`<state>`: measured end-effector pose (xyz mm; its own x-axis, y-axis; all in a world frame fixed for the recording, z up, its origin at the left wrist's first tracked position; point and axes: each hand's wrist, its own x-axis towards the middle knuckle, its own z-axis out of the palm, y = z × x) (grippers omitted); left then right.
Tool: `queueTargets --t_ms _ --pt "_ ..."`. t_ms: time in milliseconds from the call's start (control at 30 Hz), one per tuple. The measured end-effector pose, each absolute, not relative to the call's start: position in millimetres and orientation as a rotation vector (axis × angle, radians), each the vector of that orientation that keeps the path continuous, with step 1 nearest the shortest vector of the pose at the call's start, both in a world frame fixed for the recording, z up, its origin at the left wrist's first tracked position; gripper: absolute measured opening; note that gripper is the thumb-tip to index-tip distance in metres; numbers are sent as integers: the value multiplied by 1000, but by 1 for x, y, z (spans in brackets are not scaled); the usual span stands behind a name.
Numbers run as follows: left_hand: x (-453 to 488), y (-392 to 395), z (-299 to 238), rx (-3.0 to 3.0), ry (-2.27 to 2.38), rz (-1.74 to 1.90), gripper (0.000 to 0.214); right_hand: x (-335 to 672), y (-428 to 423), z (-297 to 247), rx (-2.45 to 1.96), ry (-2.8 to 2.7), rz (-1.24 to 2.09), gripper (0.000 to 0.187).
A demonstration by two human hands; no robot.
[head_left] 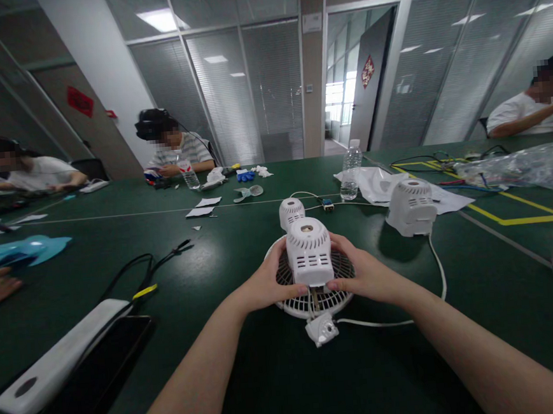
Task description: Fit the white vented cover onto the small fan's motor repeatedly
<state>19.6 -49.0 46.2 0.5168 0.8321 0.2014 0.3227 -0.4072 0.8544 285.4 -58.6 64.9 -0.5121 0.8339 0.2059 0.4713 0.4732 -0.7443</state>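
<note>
With bare forearms (pixel 189 373) nearest, at seven and four o'clock, grasps a domed, slotted white plastic housing (pixel 309 252), just off centre toward five, between left hand (pixel 273 280) and right hand (pixel 361 270), probably to steady it over the round, ribbed grille (pixel 331 303), seemingly laid flat for stability.

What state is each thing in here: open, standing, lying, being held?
White housing: held between both hands
Left hand: closed around the housing's left side
Right hand: closed around its right side
Round grille: lying beneath the housing
Second large housing: standing, unheld
Nearest clear bottle: upright
Phone-like slab: lying flat, face dark
Door: open
</note>
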Motion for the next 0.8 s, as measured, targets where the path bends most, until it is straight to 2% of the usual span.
queueTargets --t_ms 333,500,800 --pt "18 -48 44 1955 923 799 105 287 -59 66 -1059 -2192 801 104" --pt "19 -49 39 1983 932 825 112 288 -57 66 -1021 -2201 811 98" --pt "19 -46 33 1990 940 856 113 283 -60 65 -1048 -2217 714 92"
